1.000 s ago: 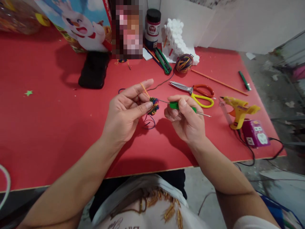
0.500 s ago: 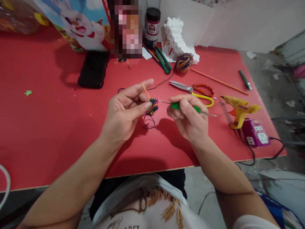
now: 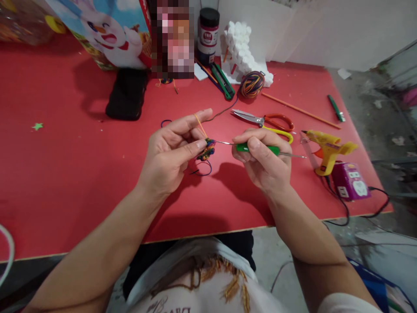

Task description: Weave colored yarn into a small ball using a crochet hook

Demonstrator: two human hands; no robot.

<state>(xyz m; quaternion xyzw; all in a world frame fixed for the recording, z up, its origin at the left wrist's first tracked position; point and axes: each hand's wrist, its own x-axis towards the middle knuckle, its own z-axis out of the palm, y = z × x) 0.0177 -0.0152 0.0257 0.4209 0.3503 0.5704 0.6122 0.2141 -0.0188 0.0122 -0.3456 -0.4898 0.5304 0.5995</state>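
Note:
My left hand [image 3: 172, 152] pinches a small multicoloured crocheted piece [image 3: 207, 150] between thumb and fingers, with an orange strand looped over its raised index finger. My right hand [image 3: 265, 158] is closed around the green handle [image 3: 257, 149] of a crochet hook, whose thin metal shaft reaches left to the piece's edge. Whether the tip is inside a stitch is too small to tell. A dark yarn tail curls on the red table below the piece. From the yarn ball [image 3: 252, 84] behind, a strand runs toward my left hand.
Scissors [image 3: 249, 116] lie just behind my right hand. To the right are a yellow glue gun [image 3: 329, 148], a purple box [image 3: 351, 181] and an orange stick [image 3: 301, 111]. A black phone [image 3: 127, 94], a green cutter [image 3: 223, 81] and a dark-lidded jar [image 3: 208, 37] are farther back.
My right hand and the hook have shifted slightly right and down, away from my left hand. The crocheted piece has tilted a little, and the orange strand still runs over my left index finger.

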